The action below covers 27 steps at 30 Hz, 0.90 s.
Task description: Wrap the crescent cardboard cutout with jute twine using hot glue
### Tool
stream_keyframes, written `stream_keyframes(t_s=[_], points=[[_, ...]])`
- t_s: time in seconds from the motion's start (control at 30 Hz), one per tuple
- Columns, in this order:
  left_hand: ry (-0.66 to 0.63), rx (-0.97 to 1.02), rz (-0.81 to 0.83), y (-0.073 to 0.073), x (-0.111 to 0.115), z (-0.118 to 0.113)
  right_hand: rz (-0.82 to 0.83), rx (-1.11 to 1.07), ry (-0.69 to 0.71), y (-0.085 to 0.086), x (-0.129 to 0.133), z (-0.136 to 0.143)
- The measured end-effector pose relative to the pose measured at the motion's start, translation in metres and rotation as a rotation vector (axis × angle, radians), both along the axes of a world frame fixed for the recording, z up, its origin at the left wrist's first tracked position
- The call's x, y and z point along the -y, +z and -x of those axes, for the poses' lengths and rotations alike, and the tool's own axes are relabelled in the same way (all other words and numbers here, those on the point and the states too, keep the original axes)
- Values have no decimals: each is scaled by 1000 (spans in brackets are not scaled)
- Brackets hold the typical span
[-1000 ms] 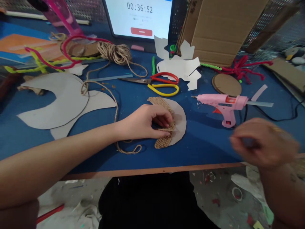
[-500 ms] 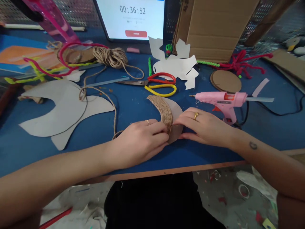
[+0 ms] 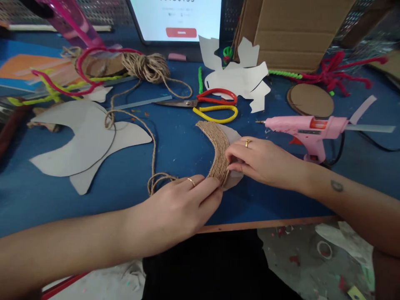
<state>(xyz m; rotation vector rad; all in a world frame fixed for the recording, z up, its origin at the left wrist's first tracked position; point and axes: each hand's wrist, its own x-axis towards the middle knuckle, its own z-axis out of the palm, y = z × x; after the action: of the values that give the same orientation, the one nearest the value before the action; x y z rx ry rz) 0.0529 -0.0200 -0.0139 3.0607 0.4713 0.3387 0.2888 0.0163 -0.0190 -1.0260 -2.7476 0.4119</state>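
A curved grey card piece (image 3: 234,180) lies near the table's front edge, its left part covered by side-by-side rows of brown twine (image 3: 218,143). My left hand (image 3: 184,204) presses its closed fingertips on the lower end of the twine rows. At the right edge of the rows, my right hand (image 3: 262,162) pinches with thumb and index finger; what is between them is too small to make out. Loose twine (image 3: 153,154) runs from the ball (image 3: 146,66) down beside my left hand. Right of the piece lies a pink glue gun (image 3: 312,127), its nozzle pointing left.
Red-and-yellow-handled scissors (image 3: 215,106) lie behind the piece. White cut-out shapes (image 3: 234,79) and a cardboard disc (image 3: 309,100) are further back. Large grey card shapes (image 3: 75,133) lie at left. A lit tablet (image 3: 178,21) and a cardboard box (image 3: 300,33) stand behind.
My left hand has slid down to the lower end of the twine rows, uncovering more of them. My right hand has shifted left onto their edge. The view has tilted slightly.
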Motion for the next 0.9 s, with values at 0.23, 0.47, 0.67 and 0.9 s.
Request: stream_keyframes(t_s=[0.23,0.47,0.67,0.9], points=[[64,57,26,-5,8,11,43,-48,-60,-2,0,-2],[120,41,56,-4,8,14,28,-41,-47,-5,-3,0],[141,74,71,-11,5,13,142,-57,-28,-3,-6,-5],[155,125,109,-12,6,12,185,-50,-35,-3,-7,-5]])
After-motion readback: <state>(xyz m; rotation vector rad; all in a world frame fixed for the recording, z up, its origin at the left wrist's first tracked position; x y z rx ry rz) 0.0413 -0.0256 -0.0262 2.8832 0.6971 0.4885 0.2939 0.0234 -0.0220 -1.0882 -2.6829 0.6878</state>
